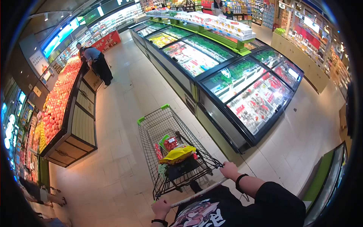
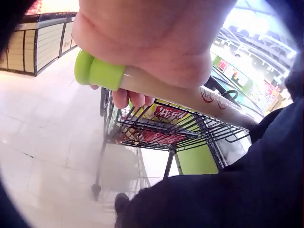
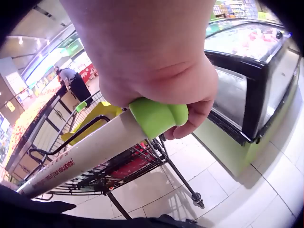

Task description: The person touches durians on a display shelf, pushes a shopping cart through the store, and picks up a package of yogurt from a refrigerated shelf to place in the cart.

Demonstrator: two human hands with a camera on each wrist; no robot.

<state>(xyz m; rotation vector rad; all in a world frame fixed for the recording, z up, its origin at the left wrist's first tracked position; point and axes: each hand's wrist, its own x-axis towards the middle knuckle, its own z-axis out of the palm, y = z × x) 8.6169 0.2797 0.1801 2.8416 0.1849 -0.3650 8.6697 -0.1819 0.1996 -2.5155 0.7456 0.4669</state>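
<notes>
A wire shopping cart (image 1: 151,145) stands in front of me, its white handle (image 1: 199,193) spanning between my hands. My left hand (image 1: 161,208) grips the handle's left end; in the left wrist view its fingers (image 2: 128,98) curl beneath the bar beside a green end cap (image 2: 105,73). At the other end my right hand (image 1: 229,171) wraps over the bar, close to the right green cap (image 3: 154,118). Inside the cart lie a yellow bag (image 1: 177,154), a pack of red fruit (image 1: 171,143) and a leafy vegetable (image 1: 162,171).
On the left runs a fruit stand (image 1: 85,125) heaped with apples (image 1: 56,108). A person (image 1: 96,60) leans over its far end. Glass-topped freezers (image 1: 211,109) line the aisle's right side. Tiled floor (image 1: 124,90) stretches ahead between them. Another person (image 1: 218,7) is at the back.
</notes>
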